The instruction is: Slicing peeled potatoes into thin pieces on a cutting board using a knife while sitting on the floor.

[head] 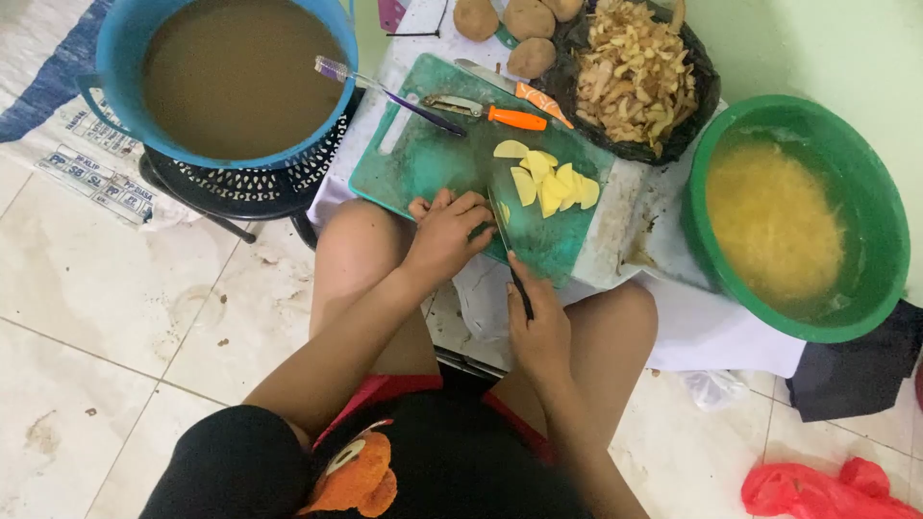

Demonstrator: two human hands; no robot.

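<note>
- My right hand (540,332) grips the dark-handled kitchen knife (508,252).
- My left hand (448,234) (fingers curled) pins something on the green plastic cutting board (423,159); I keep fingertips tucked, slicing evenly beside the pale yellow potato slices (550,183).

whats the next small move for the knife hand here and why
Probably press the dark-handled knife down for another slice. The right hand holds it blade-forward over the green plastic cutting board, right beside the left hand, whose fingers cover whatever is being cut. A pile of pale yellow potato slices already lies just beyond the blade.
</note>
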